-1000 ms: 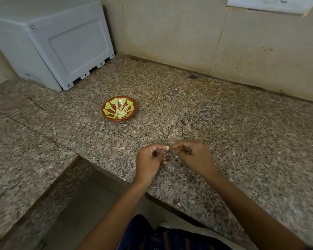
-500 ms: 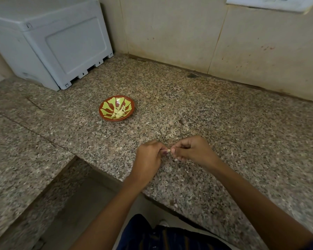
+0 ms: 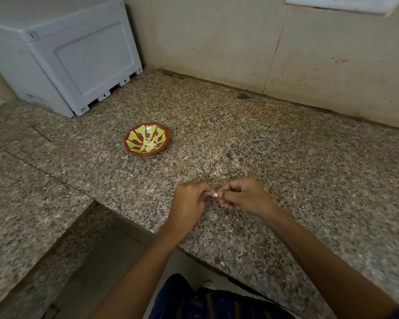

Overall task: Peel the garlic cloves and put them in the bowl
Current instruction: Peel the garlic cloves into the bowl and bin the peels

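Observation:
A small whitish garlic clove (image 3: 215, 195) is pinched between the fingertips of both hands, just above the granite counter's front part. My left hand (image 3: 189, 202) curls round its left end; my right hand (image 3: 243, 195) curls in from the right, thumb and fingers touching the clove. A red bowl (image 3: 134, 137) with a yellow-green pattern stands farther back and to the left, holding several peeled cloves (image 3: 150, 144).
A grey plastic box (image 3: 62, 51) stands in the far left corner against the tiled wall. Small flecks of garlic skin (image 3: 222, 263) lie on the counter (image 3: 286, 157) near its front edge. A lower counter section (image 3: 21, 192) extends to the left.
Both hands have come together: a second ago their fingertips were slightly apart, now they meet on the clove. The bowl has not moved on the counter.

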